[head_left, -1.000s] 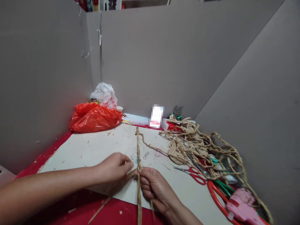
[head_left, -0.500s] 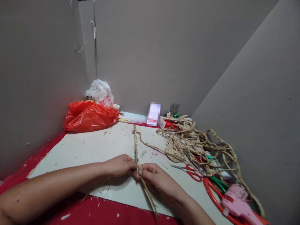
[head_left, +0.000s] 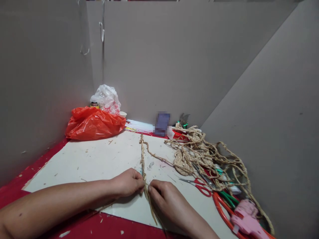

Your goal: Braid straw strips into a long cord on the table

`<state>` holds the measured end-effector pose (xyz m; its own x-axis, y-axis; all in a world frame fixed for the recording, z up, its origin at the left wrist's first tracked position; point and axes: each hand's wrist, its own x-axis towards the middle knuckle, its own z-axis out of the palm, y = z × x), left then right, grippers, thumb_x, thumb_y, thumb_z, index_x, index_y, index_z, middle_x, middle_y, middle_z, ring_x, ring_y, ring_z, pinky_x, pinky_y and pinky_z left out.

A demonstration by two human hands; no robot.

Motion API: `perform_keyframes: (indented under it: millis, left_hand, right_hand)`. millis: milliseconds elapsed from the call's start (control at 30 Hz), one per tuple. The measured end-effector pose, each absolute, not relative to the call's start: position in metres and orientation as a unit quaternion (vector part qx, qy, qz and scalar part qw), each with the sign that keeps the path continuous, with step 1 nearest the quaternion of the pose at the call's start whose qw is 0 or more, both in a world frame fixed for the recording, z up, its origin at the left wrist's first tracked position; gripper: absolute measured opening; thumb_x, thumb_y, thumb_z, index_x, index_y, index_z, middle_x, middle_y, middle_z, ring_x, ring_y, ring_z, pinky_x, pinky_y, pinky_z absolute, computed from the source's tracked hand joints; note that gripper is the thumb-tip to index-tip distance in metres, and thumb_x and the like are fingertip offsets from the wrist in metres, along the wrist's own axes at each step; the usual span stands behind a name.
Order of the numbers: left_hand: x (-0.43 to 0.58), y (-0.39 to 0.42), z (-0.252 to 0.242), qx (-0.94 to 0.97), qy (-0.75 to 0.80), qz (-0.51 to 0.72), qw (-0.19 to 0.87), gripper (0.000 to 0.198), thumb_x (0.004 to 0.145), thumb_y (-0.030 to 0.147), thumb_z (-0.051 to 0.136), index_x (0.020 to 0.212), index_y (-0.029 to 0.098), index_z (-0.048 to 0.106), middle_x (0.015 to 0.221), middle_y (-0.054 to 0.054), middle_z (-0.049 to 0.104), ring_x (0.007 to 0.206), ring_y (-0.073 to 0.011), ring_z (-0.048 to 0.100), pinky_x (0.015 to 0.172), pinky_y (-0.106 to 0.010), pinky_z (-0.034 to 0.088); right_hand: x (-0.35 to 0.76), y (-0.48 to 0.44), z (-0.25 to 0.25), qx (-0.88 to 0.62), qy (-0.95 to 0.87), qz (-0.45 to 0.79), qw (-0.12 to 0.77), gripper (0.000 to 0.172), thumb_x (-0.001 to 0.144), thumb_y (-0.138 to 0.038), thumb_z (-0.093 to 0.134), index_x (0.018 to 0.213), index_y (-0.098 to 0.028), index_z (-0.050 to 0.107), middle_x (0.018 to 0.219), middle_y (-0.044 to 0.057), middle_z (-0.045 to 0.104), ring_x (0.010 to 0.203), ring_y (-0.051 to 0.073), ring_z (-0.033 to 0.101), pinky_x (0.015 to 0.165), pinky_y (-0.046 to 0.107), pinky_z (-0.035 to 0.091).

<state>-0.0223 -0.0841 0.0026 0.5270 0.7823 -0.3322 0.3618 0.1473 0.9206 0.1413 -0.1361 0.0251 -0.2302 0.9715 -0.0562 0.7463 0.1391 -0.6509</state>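
Observation:
A braided straw cord [head_left: 143,157] lies lengthwise on the white board, its near end between my two hands. Loose straw strands [head_left: 151,210] fan out from that end toward the front edge. With fingers curled together, my left hand [head_left: 130,182] pinches a strand just left of the braid; a thin strand runs out to the left beneath the forearm. On the right side of the braid, my right hand [head_left: 165,196] has thumb and forefinger closed on another strand. From the braid's far end, a thinner cord leads right to the heaped straw rope [head_left: 185,161].
Red-handled scissors [head_left: 199,186] lie right of my right hand. Beyond them are a pink glue gun [head_left: 245,217] and an orange ring-shaped handle [head_left: 221,212]. A red plastic bag [head_left: 96,124] sits back left, and a blurred phone-like object [head_left: 162,124] leans at the back.
My hands have moved slightly apart at the braid's near end. One thin strand now stretches left under my left forearm. The phone-like object has gone from bright to dark.

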Motion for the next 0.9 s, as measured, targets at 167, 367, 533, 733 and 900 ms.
perform_keyframes:
  millis: [167,367,533,733,900]
  left_hand:
    - [-0.021,-0.088,-0.003,0.605,0.428,0.216,0.636,0.016,0.063,0.024,0.047,0.052,0.014,0.052,0.044,0.006,0.040,0.045,-0.0066,0.028,0.049,-0.023,0.022]
    - [-0.020,-0.095,0.000,0.554,0.434,0.228,0.673,0.019,0.064,0.026,0.052,0.049,0.016,0.046,0.040,0.008,0.032,0.042,-0.0057,0.021,0.045,-0.025,0.013]
    - [-0.024,-0.095,0.005,0.525,0.427,0.232,0.699,0.012,0.062,0.024,0.055,0.056,0.014,0.054,0.040,0.006,0.041,0.038,-0.0051,0.025,0.044,-0.024,0.014]
    - [-0.028,-0.094,0.019,0.505,0.382,0.208,0.745,0.019,0.068,0.034,0.057,0.064,0.015,0.055,0.037,0.009,0.035,0.034,-0.0054,0.021,0.041,-0.024,0.011]
    - [-0.030,-0.089,0.017,0.523,0.373,0.178,0.746,0.023,0.066,0.036,0.060,0.061,0.016,0.052,0.042,0.008,0.038,0.037,-0.0051,0.023,0.043,-0.023,0.015]
  right_hand:
    - [0.132,-0.142,0.021,-0.559,-0.693,0.407,0.204,0.028,0.086,-0.026,0.038,0.064,-0.016,0.054,0.058,-0.001,0.053,0.056,0.011,0.045,0.050,0.020,0.031]
    - [0.112,-0.156,0.007,-0.592,-0.729,0.305,0.161,0.026,0.086,-0.022,0.039,0.069,-0.017,0.057,0.067,0.005,0.064,0.061,0.014,0.054,0.059,0.023,0.036]
    - [0.126,-0.153,0.024,-0.545,-0.742,0.343,0.187,0.035,0.088,-0.036,0.043,0.063,-0.017,0.055,0.060,0.001,0.058,0.057,0.013,0.050,0.053,0.021,0.034]
    - [0.140,-0.135,0.030,-0.563,-0.645,0.377,0.353,0.032,0.087,-0.046,0.046,0.088,-0.016,0.058,0.075,0.003,0.061,0.069,0.015,0.054,0.063,0.023,0.040]
    - [0.132,-0.126,0.013,-0.501,-0.585,0.566,0.295,0.043,0.085,-0.054,0.047,0.070,-0.015,0.054,0.052,-0.005,0.040,0.045,0.007,0.033,0.045,0.021,0.025]
